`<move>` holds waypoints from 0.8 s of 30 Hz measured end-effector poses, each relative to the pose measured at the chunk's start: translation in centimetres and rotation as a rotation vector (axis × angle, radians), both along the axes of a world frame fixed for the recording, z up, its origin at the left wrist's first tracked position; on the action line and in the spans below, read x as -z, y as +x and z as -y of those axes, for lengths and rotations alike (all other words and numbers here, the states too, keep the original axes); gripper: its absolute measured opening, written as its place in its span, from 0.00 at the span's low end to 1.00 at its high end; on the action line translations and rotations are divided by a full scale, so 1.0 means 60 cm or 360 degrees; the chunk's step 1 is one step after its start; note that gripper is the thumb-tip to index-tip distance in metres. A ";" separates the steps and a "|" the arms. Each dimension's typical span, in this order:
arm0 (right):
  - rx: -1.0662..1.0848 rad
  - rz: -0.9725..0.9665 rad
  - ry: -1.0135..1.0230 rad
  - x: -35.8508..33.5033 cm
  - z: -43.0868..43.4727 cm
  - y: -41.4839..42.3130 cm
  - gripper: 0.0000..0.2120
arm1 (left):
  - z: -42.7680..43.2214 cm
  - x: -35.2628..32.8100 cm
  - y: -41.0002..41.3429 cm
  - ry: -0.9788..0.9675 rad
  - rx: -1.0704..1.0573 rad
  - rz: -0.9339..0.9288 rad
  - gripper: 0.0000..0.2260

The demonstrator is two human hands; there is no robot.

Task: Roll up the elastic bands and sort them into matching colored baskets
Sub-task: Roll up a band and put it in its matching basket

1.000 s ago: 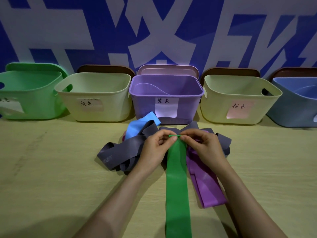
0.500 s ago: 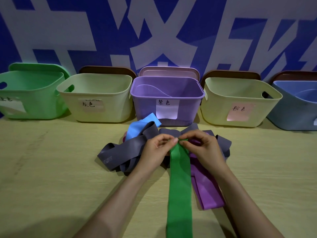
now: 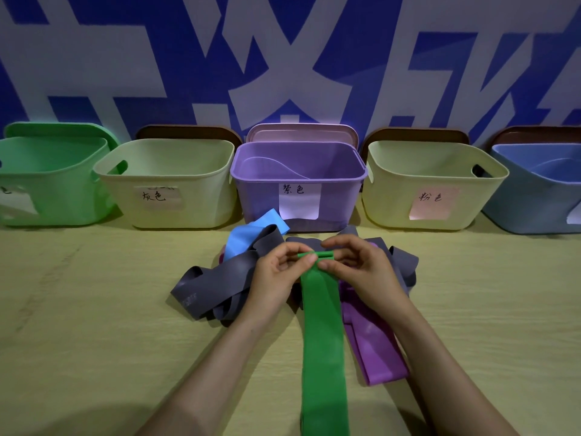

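Note:
A long green band lies on the table, running toward me. Its far end is folded into a small roll. My left hand pinches that roll's left side and my right hand pinches its right side. Under my hands lies a heap of bands: a grey band, a light blue band and a purple band. Along the wall stand a green basket, a cream basket with a label, a purple basket, a second labelled cream basket and a blue basket.
The wooden table stretches to both sides of the heap. Lids lean against the blue and white wall behind the baskets. A pale band lies inside the purple basket.
The far end of the green band has been turned over into a small roll between my fingers. My hands have stayed over the heap.

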State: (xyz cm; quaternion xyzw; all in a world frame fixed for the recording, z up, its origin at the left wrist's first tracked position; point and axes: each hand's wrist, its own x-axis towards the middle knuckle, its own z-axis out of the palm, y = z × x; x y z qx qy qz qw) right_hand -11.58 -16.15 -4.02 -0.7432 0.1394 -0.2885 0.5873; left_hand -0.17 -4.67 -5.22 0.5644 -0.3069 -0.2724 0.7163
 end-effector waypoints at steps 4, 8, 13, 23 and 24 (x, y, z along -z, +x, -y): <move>0.0001 0.0008 0.0088 -0.002 -0.001 -0.001 0.09 | -0.002 -0.003 -0.002 -0.0013 0.0024 0.0013 0.06; -0.0003 -0.0041 0.0025 0.001 0.001 -0.001 0.08 | -0.003 -0.004 -0.003 -0.0001 0.0043 0.0025 0.07; 0.0090 0.0027 0.0007 0.003 0.002 0.000 0.03 | 0.000 -0.003 -0.008 0.0122 0.0103 -0.0196 0.06; 0.0180 0.0080 -0.0001 0.004 0.007 -0.003 0.05 | -0.001 -0.006 -0.007 0.0180 0.0199 -0.0274 0.05; 0.0168 0.0068 -0.0005 0.005 0.007 -0.003 0.06 | -0.002 -0.007 -0.007 0.0165 0.0214 -0.0294 0.05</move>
